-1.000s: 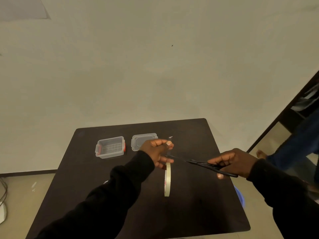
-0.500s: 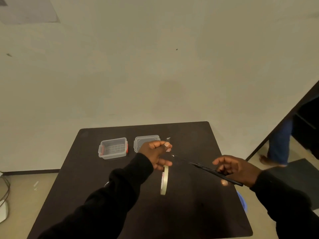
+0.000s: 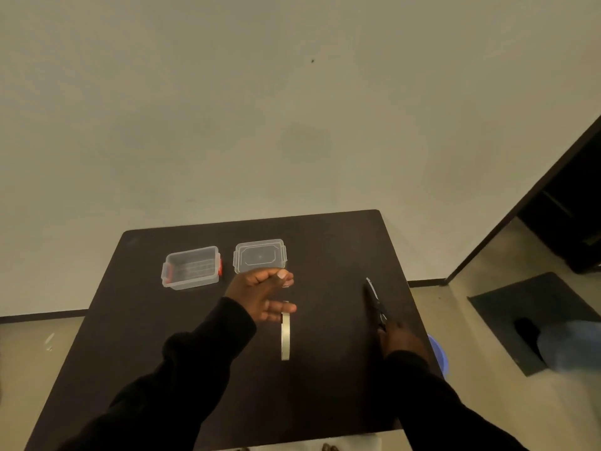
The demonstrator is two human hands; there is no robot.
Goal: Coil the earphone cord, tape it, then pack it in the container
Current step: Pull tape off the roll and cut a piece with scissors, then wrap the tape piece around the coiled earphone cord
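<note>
Left hand (image 3: 260,296) pinching a tape strip (image 3: 286,284) above the roll (image 3: 285,336); right hand (image 3: 401,340) on scissors (image 3: 375,301) (flat on counter (image 3: 325,385)), grip unclear.

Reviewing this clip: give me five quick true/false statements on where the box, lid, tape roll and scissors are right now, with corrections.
1. The clear box is open, with its lid lying beside it on the table. True.
2. The tape roll lies flat inside the box. False: it is edge-on over the table, below the left hand.
3. The right hand is at the scissors, near the table's right edge. True.
4. The scissors are in the left hand. False: they are by the right hand.
5. An earphone cord fills the box. False: no cord shows in it.
</note>
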